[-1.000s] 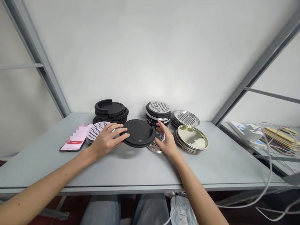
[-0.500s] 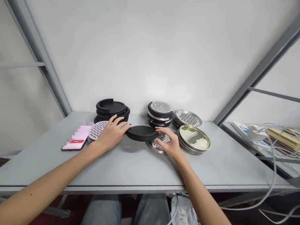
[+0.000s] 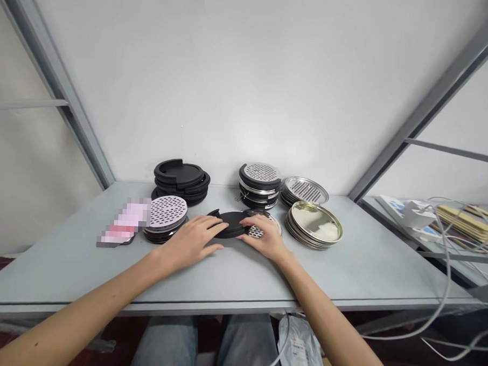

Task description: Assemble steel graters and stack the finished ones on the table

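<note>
Both my hands hold one black round lid (image 3: 231, 225) low over the grey table (image 3: 224, 274), on top of a perforated metal disc (image 3: 262, 228). My left hand (image 3: 193, 240) grips the lid's left edge with fingers curled over it. My right hand (image 3: 264, 237) grips its right edge, fingers over the top. To the left lies a perforated disc on a black ring (image 3: 166, 213).
At the back stand a stack of black lids (image 3: 181, 179), a stack of assembled lids with perforated tops (image 3: 259, 185), a stack of perforated metal trays (image 3: 304, 191) and a stack of gold metal plates (image 3: 315, 223). A phone (image 3: 123, 229) lies left. Cables (image 3: 442, 267) hang right.
The black lid has come down toward me and now lies nearly flat over the perforated disc. Both hands moved closer with it, the left one off the left disc.
</note>
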The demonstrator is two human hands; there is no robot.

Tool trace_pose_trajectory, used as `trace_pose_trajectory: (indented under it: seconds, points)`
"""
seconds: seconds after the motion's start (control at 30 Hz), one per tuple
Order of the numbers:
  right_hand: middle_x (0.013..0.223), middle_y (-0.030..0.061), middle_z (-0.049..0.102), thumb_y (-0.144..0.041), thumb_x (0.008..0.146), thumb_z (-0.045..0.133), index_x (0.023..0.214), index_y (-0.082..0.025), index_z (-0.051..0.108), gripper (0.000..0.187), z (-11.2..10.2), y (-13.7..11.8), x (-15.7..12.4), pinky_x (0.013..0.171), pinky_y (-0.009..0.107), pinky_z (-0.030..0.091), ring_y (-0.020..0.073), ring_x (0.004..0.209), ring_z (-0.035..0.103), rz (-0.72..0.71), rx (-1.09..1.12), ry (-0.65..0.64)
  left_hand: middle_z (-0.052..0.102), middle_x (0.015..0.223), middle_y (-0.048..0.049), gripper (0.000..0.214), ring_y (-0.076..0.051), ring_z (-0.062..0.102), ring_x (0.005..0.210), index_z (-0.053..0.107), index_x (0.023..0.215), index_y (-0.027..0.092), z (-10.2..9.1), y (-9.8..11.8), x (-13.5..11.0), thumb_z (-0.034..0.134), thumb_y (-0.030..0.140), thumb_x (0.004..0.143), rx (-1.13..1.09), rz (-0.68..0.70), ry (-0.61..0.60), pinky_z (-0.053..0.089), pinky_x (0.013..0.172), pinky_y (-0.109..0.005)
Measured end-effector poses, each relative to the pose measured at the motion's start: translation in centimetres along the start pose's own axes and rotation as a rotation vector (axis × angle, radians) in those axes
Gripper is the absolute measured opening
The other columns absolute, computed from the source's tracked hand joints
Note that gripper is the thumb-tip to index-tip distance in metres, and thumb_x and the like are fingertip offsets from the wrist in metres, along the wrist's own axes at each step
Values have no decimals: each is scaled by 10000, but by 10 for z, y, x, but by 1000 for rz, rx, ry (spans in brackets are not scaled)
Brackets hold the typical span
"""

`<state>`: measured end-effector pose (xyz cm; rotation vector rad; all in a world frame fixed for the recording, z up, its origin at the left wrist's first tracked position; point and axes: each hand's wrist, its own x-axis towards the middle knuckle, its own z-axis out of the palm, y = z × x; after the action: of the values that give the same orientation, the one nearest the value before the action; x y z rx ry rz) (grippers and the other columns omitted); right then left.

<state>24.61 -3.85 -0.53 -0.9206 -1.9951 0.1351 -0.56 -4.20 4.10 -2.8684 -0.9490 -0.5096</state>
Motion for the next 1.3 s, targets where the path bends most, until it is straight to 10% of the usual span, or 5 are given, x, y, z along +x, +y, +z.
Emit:
trace_pose_trajectory:
  seconds: [0.33,0.8,0.97,1.3]
  points:
    - [1403,164,474,-427,643,800,1404,-186,417,886,-8,9,-1,1056,497,389,330,1281,456,169,-184,-246,659,1166,-127,282,-260,616,1082,621,1116,146,16,-9,-15,487,76,878,4,-107,-27,483,939,-402]
    - [977,66,730,-178,717,613,1215,-183,615,498,-31,1,-1,729,304,542,202,760,690,173,-210,-238,668,1174,-89,391,-240,653,1057,665,1054,208,-12,-5,-37,446,15,794,-60,-113,-250,510,878,-348]
    - [1207,97,662,-217,816,569,1237,-197,609,424,-26,-2,-1,908,380,533,249,1045,663,73,-133,-123,613,1287,-87,469,-241,575,1198,612,1210,218,-8,-5,-25,435,32,818,-111,-84,-232,494,952,-372]
    - [1316,88,592,-175,833,589,1258,-224,592,428,-4,-12,-1,1065,442,431,250,1294,486,-126,-81,-389,654,1207,-87,389,-222,516,1267,640,1095,173,37,-30,9,363,43,854,-275,-166,63,427,1070,-416]
